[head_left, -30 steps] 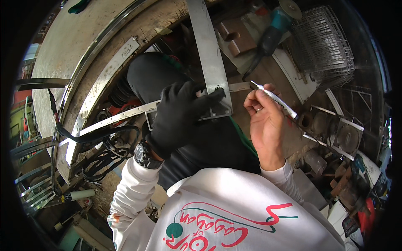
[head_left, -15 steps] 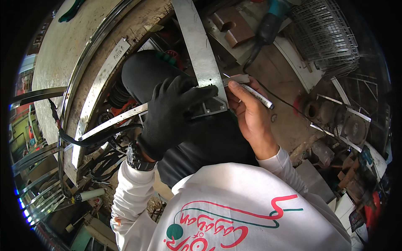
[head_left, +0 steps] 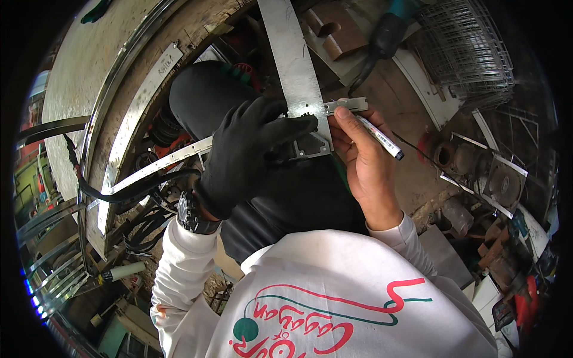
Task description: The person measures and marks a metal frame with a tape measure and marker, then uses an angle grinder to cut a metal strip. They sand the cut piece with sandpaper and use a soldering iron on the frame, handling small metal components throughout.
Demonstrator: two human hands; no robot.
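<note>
A wide flat silver metal bar [head_left: 290, 56] slopes down from the top over my black-trousered thigh. Across its near end lies what looks like a combination square; its cut-out head [head_left: 311, 145] and slim blade [head_left: 161, 162] show on either side of my glove. My left hand [head_left: 248, 152], in a black glove, is closed over the square and presses it against the bar; its grip is partly hidden. My bare right hand [head_left: 367, 152] pinches a white marker pen [head_left: 379, 140] with a dark end, beside the blade's far end. The pen's writing tip is not visible.
A worktable [head_left: 89, 77] with metal strips along its edge stands at left, black cables [head_left: 134, 194] hanging off it. At upper right are a corded power tool [head_left: 385, 36] and a wire mesh stack [head_left: 465, 45]. Scrap metal and tools litter the floor at right.
My right hand and the marker have shifted slightly right and down. More of the blade's right end shows past the bar, and the marker's tip no longer shows. My left hand keeps its hold.
</note>
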